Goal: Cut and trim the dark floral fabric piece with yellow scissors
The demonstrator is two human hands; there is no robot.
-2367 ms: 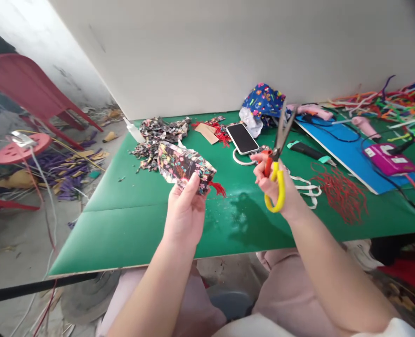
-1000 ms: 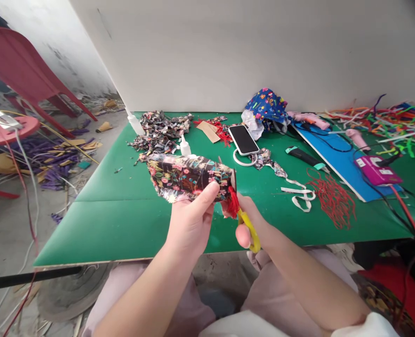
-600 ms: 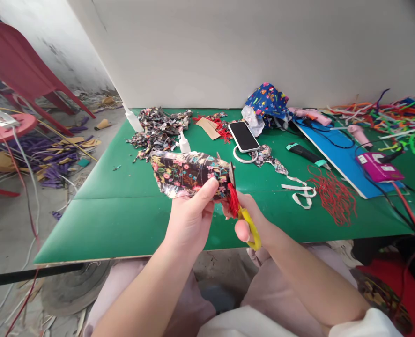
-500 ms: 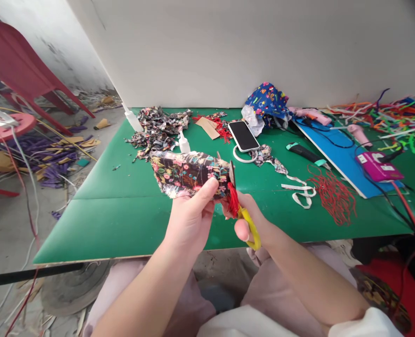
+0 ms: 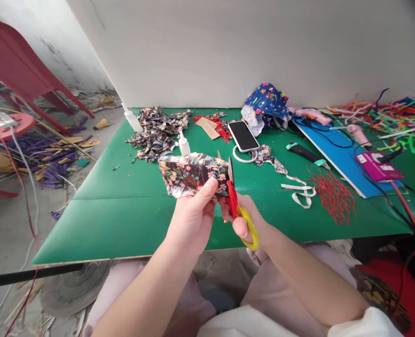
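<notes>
Floral cloth between the blades, end not yet cut free

At 11 o'clock on my green counter (image 5: 102,220) lies a heap of dark floral scraps (image 5: 158,128). At 12, the dark flower-print cloth piece (image 5: 182,173) is gripped in my left hand (image 5: 193,222), thumb on top. Red threads (image 5: 233,199) hang at its right end, attached as far as I can see. The yellow-handled metal scissors (image 5: 252,234) straddle that end, blades parted; my right hand (image 5: 251,206) is closed round the handles, fingers mostly hidden. I judge the cut unfinished. Loose red strings (image 5: 336,194) lie at 2.
</notes>
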